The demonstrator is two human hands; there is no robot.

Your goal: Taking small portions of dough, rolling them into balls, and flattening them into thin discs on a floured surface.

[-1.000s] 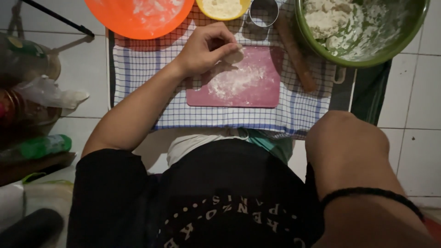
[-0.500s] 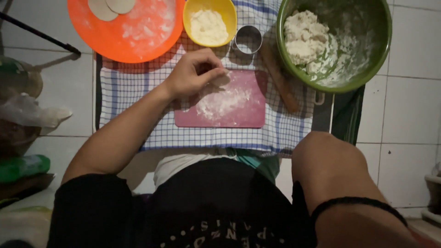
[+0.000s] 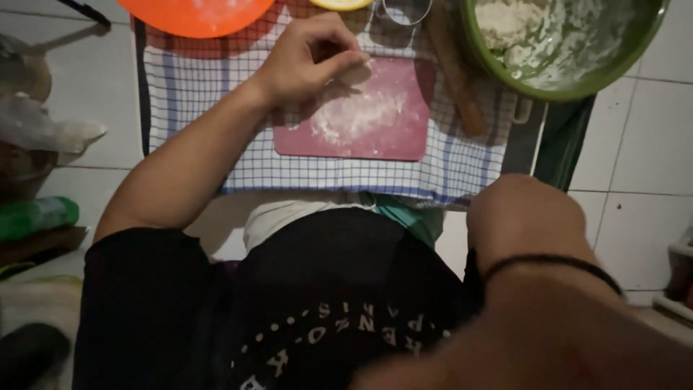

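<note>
Head view shows your left hand (image 3: 310, 61) over the far-left corner of the pink board (image 3: 361, 108), fingers curled together with the fingertips (image 3: 354, 58) pinched at something small and pale; whether it is flour or a bit of dough, you cannot tell. Flour (image 3: 357, 115) is dusted across the board's middle. It will handle as a loose, light powder: take it in a soft pinch, since it spills from a slack one. Your right hand (image 3: 523, 217) hangs near the body, blurred, so its grip cannot be told. Dough (image 3: 505, 18) in the green bowl (image 3: 577, 83), far right, looks soft and sticky. A wooden rolling pin (image 3: 455, 72) lies beside the board on the checked cloth (image 3: 202, 94).
</note>
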